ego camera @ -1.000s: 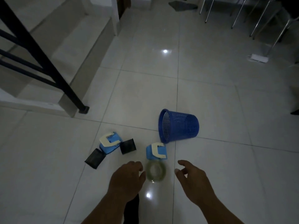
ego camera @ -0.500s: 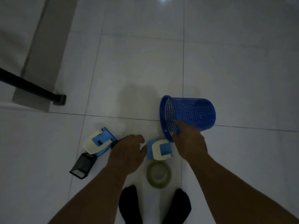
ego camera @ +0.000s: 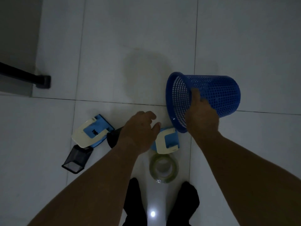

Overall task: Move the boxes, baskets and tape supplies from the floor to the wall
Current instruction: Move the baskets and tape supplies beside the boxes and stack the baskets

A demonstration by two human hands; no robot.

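Observation:
A blue mesh basket (ego camera: 216,93) lies on its side on the tiled floor. My right hand (ego camera: 202,116) grips its rim, with a finger inside the opening. My left hand (ego camera: 140,129) hovers open, fingers curled, between two blue-and-cream tape dispensers: one (ego camera: 91,131) at the left, one (ego camera: 167,141) under the basket's rim. A clear tape roll (ego camera: 163,168) lies flat below the right dispenser. A black mesh box (ego camera: 76,160) lies tipped at lower left. A second dark box (ego camera: 113,137) is mostly hidden by my left wrist.
A black railing post (ego camera: 41,81) meets the floor at the left, beside a raised step (ego camera: 16,46). My two dark-socked feet (ego camera: 161,204) stand at the bottom, just below the tape roll. Open tiles stretch above and to the right of the basket.
The view has tilted down and closer to the floor. My right hand went from open above the floor to gripping the basket's rim. My left hand moved forward over the boxes.

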